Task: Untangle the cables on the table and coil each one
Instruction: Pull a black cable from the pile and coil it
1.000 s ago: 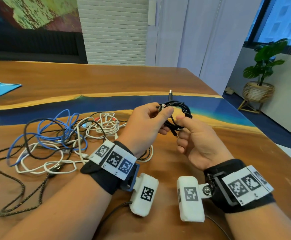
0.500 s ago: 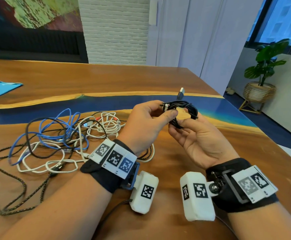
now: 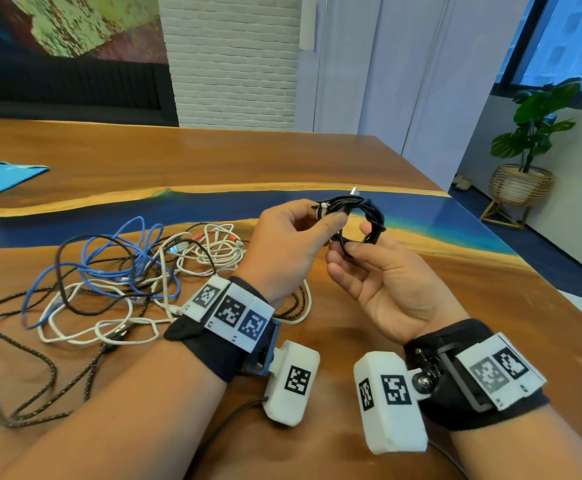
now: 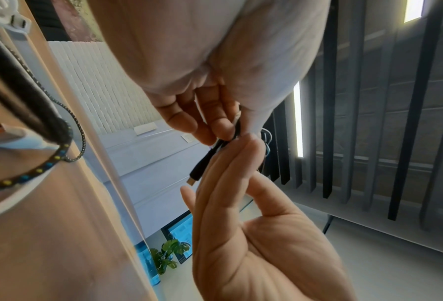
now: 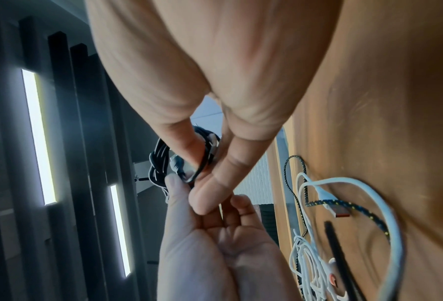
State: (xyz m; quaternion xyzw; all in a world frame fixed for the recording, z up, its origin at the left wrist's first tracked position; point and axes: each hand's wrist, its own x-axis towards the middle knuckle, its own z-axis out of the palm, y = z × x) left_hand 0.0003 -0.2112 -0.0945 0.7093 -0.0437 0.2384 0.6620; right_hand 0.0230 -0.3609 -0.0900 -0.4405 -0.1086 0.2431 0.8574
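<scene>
Wood-and-blue-resin table (image 3: pixel 317 161), tangled cable pile (image 3: pixel 127 271) lying at left. Left hand (image 3: pixel 282 247) pinches the coiled black cable (image 3: pixel 355 211) above the table, right hand (image 3: pixel 383 278) hooks fingers through its loop, palm up.

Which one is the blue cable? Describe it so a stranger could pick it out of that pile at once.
Start at the long wooden table with the blue band running across it. On the near wood, left of the left hand, lies a heap of tangled cables. The blue cable loops across its top, thin and smooth, the only blue one among white, black and braided leads.
</scene>
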